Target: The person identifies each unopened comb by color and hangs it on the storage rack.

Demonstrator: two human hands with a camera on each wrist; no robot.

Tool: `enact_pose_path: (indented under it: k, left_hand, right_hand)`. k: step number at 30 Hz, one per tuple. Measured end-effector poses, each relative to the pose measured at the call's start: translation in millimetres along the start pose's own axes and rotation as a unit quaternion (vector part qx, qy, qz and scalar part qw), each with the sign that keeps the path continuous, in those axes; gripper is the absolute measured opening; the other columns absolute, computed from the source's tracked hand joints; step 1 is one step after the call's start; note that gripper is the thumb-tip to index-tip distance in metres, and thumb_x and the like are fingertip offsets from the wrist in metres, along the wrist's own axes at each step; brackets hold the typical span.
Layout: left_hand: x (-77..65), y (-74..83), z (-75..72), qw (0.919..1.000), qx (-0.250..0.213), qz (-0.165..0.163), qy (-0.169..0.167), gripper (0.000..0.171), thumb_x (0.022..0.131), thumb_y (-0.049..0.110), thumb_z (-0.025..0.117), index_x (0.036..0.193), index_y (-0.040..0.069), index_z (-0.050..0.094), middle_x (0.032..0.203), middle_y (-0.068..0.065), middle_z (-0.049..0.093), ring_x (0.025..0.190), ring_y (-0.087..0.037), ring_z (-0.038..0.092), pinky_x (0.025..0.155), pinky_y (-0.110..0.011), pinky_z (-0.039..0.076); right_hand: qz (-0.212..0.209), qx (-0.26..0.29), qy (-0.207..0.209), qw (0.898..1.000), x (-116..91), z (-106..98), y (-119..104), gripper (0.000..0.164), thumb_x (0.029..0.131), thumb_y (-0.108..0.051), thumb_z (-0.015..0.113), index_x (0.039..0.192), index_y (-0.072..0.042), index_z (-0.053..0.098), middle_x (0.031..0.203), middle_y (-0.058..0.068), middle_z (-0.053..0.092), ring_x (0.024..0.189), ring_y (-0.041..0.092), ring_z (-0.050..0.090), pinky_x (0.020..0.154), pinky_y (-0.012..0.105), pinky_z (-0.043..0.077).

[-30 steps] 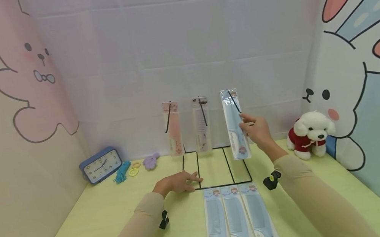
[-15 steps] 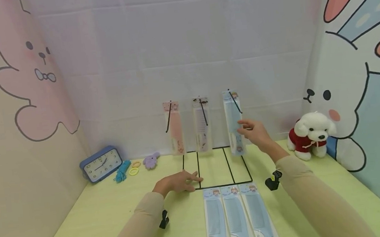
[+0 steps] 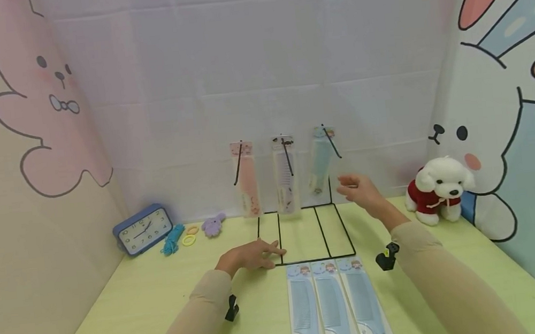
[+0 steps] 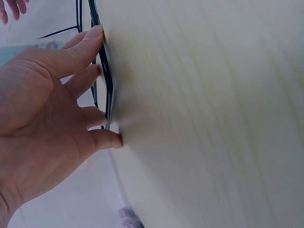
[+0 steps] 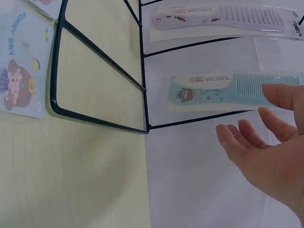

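Observation:
A packaged blue comb (image 3: 321, 159) hangs from the right hook of a black wire rack (image 3: 344, 229), its lower end swung to the left. My right hand (image 3: 362, 194) is just right of that comb, apart from it, with loose fingers and nothing held; the right wrist view shows the hand (image 5: 273, 137) below the comb's toothed end (image 5: 256, 86). Fingertips of my left hand (image 3: 251, 255) rest on the rack's front left base; in the left wrist view they touch the black wire (image 4: 108, 80) and the little finger meets the table. A pink comb (image 3: 248, 179) and a purple comb (image 3: 285, 176) hang on the other hooks.
Three packaged blue combs (image 3: 330, 306) lie side by side on the table (image 3: 132, 320) in front of the rack. At the left stand a blue clock (image 3: 143, 230), blue cord (image 3: 173, 239), rings (image 3: 189, 240) and a purple toy (image 3: 213, 226). A plush dog (image 3: 440, 188) sits right.
My right hand has let go of the blue comb and drawn slightly down from it. The comb's lower end has swung back and left. My left hand has not moved.

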State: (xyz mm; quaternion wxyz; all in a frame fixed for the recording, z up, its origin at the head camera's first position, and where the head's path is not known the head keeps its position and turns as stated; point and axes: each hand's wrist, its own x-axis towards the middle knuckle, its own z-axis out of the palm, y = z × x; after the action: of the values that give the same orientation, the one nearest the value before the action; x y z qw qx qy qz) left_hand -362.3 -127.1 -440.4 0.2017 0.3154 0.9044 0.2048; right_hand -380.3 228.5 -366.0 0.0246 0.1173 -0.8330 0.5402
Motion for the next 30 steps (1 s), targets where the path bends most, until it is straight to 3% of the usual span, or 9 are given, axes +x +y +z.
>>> enact_pose_path:
  k: [6,12,18,26,30]
  left_hand:
    - [2.7,2.9,-1.4,1.0000,-0.001,0.004,-0.002,0.047,0.099,0.017,0.063,0.145,0.023,0.055,0.162,-0.006,0.027,0.149,-0.047,0.003,0.118,-0.057,0.013]
    - [2.5,4.1,-2.1,1.0000,0.002,0.002,0.000,0.047,0.099,0.015,0.063,0.145,0.021,0.056,0.162,-0.008,0.027,0.149,-0.047,0.004,0.119,-0.056,0.011]
    - [1.0,2.4,-1.1,0.9999,0.009,-0.005,0.006,0.046,0.099,0.015,0.063,0.144,0.022,0.056,0.161,-0.007,0.029,0.149,-0.045,0.007,0.119,-0.055,0.013]
    - [-0.6,1.3,2.1,1.0000,0.003,-0.006,0.006,0.045,0.099,0.016,0.063,0.143,0.023,0.058,0.161,-0.007,0.030,0.149,-0.046,0.006,0.118,-0.057,0.012]
    - [0.5,1.3,3.0,0.9999,0.000,0.004,0.011,0.044,0.099,0.016,0.063,0.143,0.022,0.058,0.160,-0.007,0.031,0.149,-0.045,0.007,0.119,-0.056,0.012]
  right_hand:
    - [-0.012,-0.087,0.004,0.996,-27,-8,2,0.050,0.102,-0.010,0.057,0.145,0.009,0.041,0.140,0.033,0.046,0.126,0.046,0.049,0.095,0.051,0.050]
    - [-0.017,-0.094,-0.033,0.995,-63,-4,8,0.050,0.099,-0.013,0.062,0.140,0.010,0.047,0.134,0.032,0.052,0.118,0.044,0.057,0.088,0.045,0.055]
    - [-0.012,-0.140,-0.069,0.988,-101,11,14,0.047,0.095,-0.016,0.069,0.132,0.009,0.055,0.121,0.027,0.060,0.108,0.038,0.062,0.079,0.041,0.057]
    - [0.027,-0.217,-0.152,0.964,-138,28,16,0.057,0.086,-0.025,0.080,0.125,0.010,0.059,0.099,0.012,0.066,0.091,0.026,0.063,0.073,0.041,0.053]
    - [0.046,-0.265,-0.162,0.949,-146,38,16,0.075,0.078,-0.033,0.086,0.130,0.012,0.054,0.103,0.014,0.065,0.094,0.026,0.061,0.080,0.046,0.052]
